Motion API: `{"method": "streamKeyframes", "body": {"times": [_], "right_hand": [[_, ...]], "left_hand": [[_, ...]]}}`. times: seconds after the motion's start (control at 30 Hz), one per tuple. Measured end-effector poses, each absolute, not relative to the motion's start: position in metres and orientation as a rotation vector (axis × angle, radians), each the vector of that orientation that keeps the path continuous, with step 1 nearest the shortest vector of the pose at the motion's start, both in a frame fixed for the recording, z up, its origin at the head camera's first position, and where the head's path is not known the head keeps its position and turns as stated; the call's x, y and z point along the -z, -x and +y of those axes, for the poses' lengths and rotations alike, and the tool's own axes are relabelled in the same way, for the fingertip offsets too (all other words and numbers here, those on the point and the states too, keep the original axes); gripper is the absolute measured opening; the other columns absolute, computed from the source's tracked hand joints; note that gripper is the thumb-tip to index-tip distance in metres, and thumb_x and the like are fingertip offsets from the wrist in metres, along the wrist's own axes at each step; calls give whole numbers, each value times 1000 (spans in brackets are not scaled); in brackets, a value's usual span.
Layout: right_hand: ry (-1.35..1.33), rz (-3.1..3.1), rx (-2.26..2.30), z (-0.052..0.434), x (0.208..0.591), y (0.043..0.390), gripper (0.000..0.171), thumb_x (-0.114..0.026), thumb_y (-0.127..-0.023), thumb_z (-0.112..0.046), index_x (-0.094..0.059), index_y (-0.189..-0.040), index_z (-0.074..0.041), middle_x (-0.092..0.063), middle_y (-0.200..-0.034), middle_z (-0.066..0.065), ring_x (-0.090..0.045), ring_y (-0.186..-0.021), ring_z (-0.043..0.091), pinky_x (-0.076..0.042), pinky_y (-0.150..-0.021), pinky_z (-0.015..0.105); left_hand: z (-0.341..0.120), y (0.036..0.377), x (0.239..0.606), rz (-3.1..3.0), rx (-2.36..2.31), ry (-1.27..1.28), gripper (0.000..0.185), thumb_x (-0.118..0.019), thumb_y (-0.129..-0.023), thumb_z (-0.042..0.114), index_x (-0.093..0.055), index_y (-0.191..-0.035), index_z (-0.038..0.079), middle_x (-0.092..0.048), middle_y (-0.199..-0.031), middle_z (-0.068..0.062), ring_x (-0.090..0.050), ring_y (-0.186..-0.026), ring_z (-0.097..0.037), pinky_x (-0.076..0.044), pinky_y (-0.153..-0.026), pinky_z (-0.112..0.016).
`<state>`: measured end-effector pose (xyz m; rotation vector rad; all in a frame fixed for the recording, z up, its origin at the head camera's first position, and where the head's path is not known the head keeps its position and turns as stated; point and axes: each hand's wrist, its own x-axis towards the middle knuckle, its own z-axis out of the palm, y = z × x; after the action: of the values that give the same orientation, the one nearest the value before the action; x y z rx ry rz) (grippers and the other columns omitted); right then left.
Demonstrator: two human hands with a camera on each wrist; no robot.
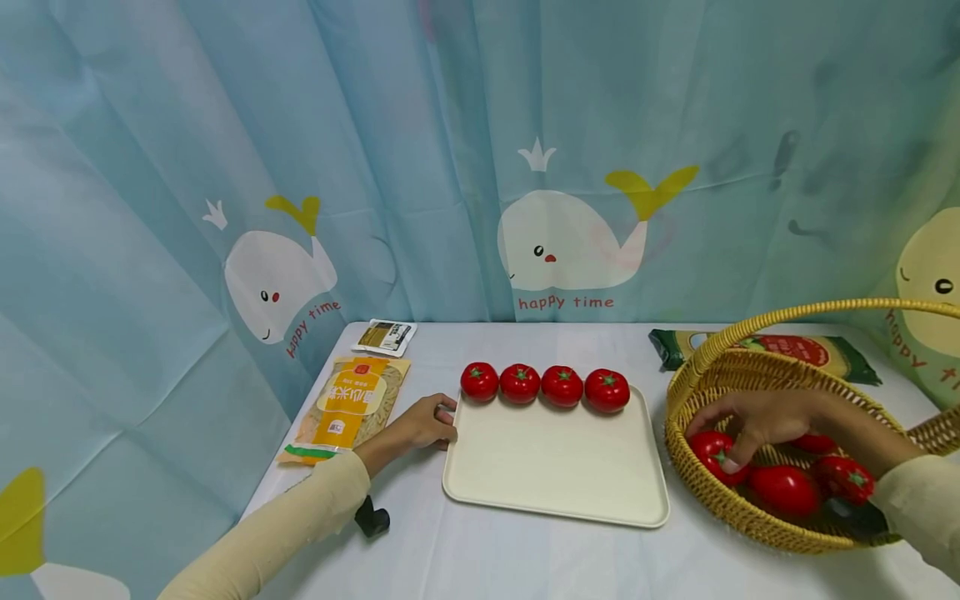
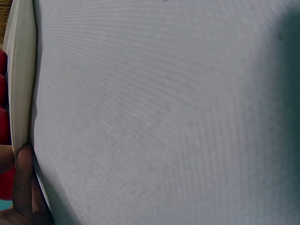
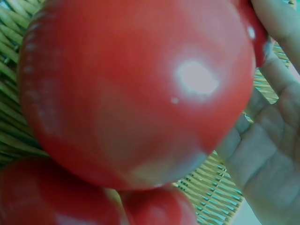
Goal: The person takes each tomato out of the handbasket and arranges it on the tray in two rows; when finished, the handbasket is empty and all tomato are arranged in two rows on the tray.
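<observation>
- Head view: the right hand (image 1: 757, 421) reached down into the wicker basket (image 1: 720, 492), its fingers curled over a tomato (image 1: 712, 454) at the basket's near-left side. At least 3 more tomatoes (image 1: 783, 490) lay just beside and behind that grip. The left hand (image 1: 423, 423) rested at the left rim of the cream tray (image 1: 555, 475), fingers loosely bent against its edge. 4 tomatoes (image 1: 542, 385) stood in 1 row along the tray's far edge, well apart from the right hand's grip; the rest of the tray showed bare. A yellow packet (image 1: 352, 407) lay just left of the left hand.
- Left wrist view: a thumb (image 2: 22, 187) pressed the tray's rim (image 2: 21, 79); the other fingers were hidden, so how firmly the hand held could not be told.
- Right wrist view: a tomato (image 3: 136, 89) filled the frame, sitting against the palm (image 3: 262, 164) with fingers wrapped round it, basket weave behind.
- Judged from this: 4 tomatoes were placed, 1 was being taken, several remained in the basket.
</observation>
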<state>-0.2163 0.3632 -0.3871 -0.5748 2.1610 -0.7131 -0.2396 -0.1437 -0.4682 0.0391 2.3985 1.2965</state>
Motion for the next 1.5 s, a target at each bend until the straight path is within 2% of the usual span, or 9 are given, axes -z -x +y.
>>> {"method": "streamKeyframes", "body": {"times": [0.3,0.4,0.5,0.57,0.73,0.9,1.17,1.37,1.5], "right_hand": [[606,2194,744,365,382,214,53,-79,-84,-23,-60,-133,-15,-52,-137,14,-45,-125,41,-48,-92,51],[634,2209,762,366,379,213,52,-77,-85,-24,-60,-134,-14,-52,-137,14,-45,-125,38,-48,-91,51],[657,2233,784,368,377,212,52,-76,-86,-24,-59,-135,-15,-52,-138,15,-46,-124,31,-49,-91,51],[670,2242,814,370,376,211,52,-76,-87,-24,-58,-135,-16,-51,-138,15,-48,-122,19,-49,-90,49],[749,2225,908,373,372,208,49,-73,-89,-17,-58,-135,-13,-57,-134,9,-49,-115,-6,-51,-89,30],[782,2217,952,373,369,205,46,-71,-91,-12,-58,-135,-10,-61,-133,1,-48,-119,-10,-48,-92,18],[740,2268,919,375,365,197,47,-69,-91,-17,-56,-136,-10,-61,-132,-1,-49,-118,-9,-50,-89,22],[629,2295,926,377,362,190,49,-68,-92,-22,-55,-138,-14,-58,-134,3,-50,-113,-8,-52,-89,45],[626,2322,933,378,359,184,50,-67,-92,-23,-54,-140,-15,-57,-134,-5,-48,-113,-10,-53,-88,55]], "left_hand": [[-144,241,469,2382,-1315,-42,50,-73,-79,-2,-56,-126,1,-58,-91,-9,-59,-74,-17,-62,-65,-28],[-144,241,469,2385,-1307,-53,50,-73,-79,-1,-56,-126,0,-58,-92,-10,-59,-74,-18,-62,-65,-28],[-144,241,468,2387,-1299,-59,50,-73,-79,-1,-55,-126,0,-59,-93,-10,-59,-75,-18,-62,-66,-28],[-145,241,468,2388,-1296,-58,50,-73,-79,-1,-55,-126,0,-59,-94,-11,-60,-75,-18,-62,-66,-28],[-145,241,467,2387,-1298,-48,51,-73,-79,0,-56,-126,1,-60,-95,-10,-61,-75,-18,-62,-67,-28],[-145,240,467,2398,-1296,-71,50,-73,-79,-1,-56,-126,0,-59,-94,-10,-60,-75,-18,-62,-65,-28],[-146,239,469,2398,-1302,-67,50,-73,-78,-1,-57,-125,0,-59,-92,-9,-60,-74,-18,-61,-65,-27],[-147,240,469,2382,-1314,-69,49,-73,-79,0,-57,-125,1,-59,-92,-9,-60,-74,-17,-62,-66,-27],[-147,240,469,2382,-1312,-72,49,-73,-79,0,-57,-125,1,-59,-93,-9,-61,-74,-17,-62,-66,-28]]}}
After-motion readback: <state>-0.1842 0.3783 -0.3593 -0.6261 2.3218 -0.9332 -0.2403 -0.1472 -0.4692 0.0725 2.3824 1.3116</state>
